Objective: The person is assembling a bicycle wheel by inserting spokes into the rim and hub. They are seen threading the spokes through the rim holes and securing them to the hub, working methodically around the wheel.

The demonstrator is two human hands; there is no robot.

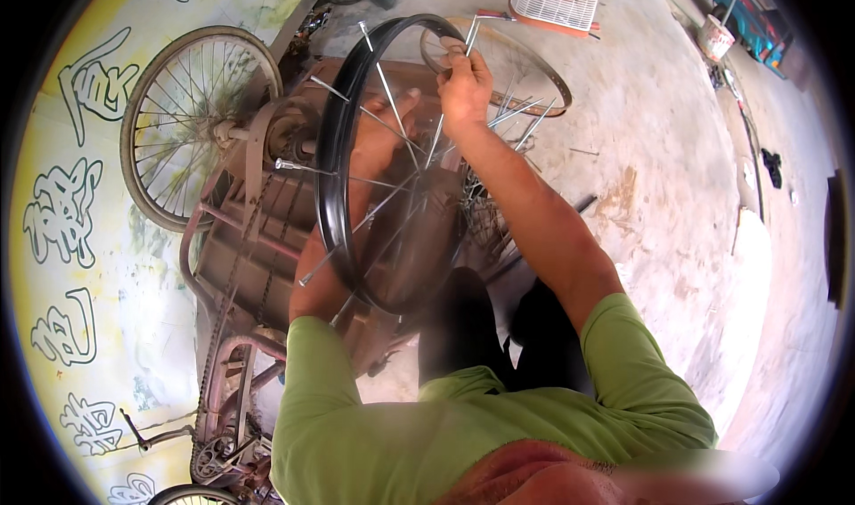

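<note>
My right hand (pixel 463 82) pinches a spoke (pixel 436 140) at the top of the black rim (pixel 334 140), centre of frame. My left hand (pixel 383 126) steadies it inside, its grip hidden. Loose spokes could slip free, I judge, or the rim tip onto the floor (pixel 659 149).

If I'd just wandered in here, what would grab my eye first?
Probably the black wheel rim held upright in the middle, loose silver spokes bristling from it. The right hand pinches a spoke near the rim's top, while the left hand reaches through from behind. At left stands a rusty upturned cycle frame with a spoked wheel.
</note>
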